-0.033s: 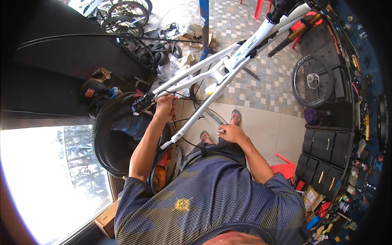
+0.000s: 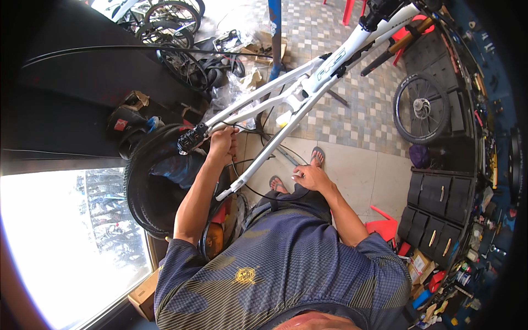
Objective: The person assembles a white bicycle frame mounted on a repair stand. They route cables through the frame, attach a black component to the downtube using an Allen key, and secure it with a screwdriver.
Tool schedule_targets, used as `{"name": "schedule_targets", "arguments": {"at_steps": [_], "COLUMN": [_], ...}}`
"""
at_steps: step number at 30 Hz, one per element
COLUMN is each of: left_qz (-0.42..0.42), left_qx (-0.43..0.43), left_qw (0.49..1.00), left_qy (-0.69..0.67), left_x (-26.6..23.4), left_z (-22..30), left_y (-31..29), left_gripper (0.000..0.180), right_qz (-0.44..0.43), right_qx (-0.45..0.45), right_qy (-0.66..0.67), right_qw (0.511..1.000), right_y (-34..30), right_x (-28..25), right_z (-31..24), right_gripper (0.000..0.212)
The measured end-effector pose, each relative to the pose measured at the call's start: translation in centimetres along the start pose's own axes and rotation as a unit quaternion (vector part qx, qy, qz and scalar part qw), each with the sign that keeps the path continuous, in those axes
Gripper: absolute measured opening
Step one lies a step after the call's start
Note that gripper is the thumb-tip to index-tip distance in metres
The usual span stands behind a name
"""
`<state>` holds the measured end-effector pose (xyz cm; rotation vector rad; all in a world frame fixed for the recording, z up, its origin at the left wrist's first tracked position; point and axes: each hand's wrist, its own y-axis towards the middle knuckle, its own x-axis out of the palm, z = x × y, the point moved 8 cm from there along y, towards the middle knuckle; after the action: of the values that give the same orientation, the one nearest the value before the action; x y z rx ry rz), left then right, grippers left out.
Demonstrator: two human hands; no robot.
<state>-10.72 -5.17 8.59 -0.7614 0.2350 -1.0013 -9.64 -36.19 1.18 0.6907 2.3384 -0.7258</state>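
A white bicycle frame (image 2: 324,77) is held up slantwise in front of me, its rear end toward my left. My left hand (image 2: 222,144) is closed beside the rear stays, just below a black part (image 2: 191,140) at their end. Its fingers curl round a thin black cable (image 2: 250,190), though the exact grip is partly hidden. That cable loops below the frame to my right hand (image 2: 312,178), whose thumb and fingers pinch together near my lap. The cable seems to run through this pinch; the fingertips are small and hard to make out.
Black tyres (image 2: 137,192) stack at my left, by a bright window (image 2: 71,236). A blue post (image 2: 275,38) rises beyond the frame. To the right are a bicycle wheel (image 2: 422,109), black drawers (image 2: 434,212) and a red plastic stool (image 2: 382,225). Bicycles (image 2: 170,22) and loose parts lie far left.
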Motion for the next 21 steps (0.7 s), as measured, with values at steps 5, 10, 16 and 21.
{"name": "schedule_targets", "arguments": {"at_steps": [5,10,16,21], "left_qz": [-0.040,-0.034,-0.012,0.024], "left_qx": [-0.004,0.034,0.060,0.085], "left_qw": [0.997,0.996,0.998,0.996], "left_qy": [-0.072,-0.073,-0.020,0.020], "left_x": [1.1,-1.0,-1.1,-1.3], "left_z": [-0.1,-0.7,-0.2,0.6], "left_y": [-3.8,-4.9,-3.1,-2.6], "left_gripper": [0.028,0.025,0.020,0.020], "right_qz": [-0.005,-0.032,-0.019,-0.017], "right_qx": [-0.009,0.004,-0.011,-0.003], "right_qy": [-0.001,0.000,0.019,0.021], "right_qw": [1.000,0.999,1.000,1.000], "right_y": [-0.5,-0.3,0.2,-0.5], "right_x": [0.9,1.3,2.0,2.4], "right_z": [0.8,1.3,1.0,1.7], "right_gripper": [0.040,0.040,0.040,0.041]}}
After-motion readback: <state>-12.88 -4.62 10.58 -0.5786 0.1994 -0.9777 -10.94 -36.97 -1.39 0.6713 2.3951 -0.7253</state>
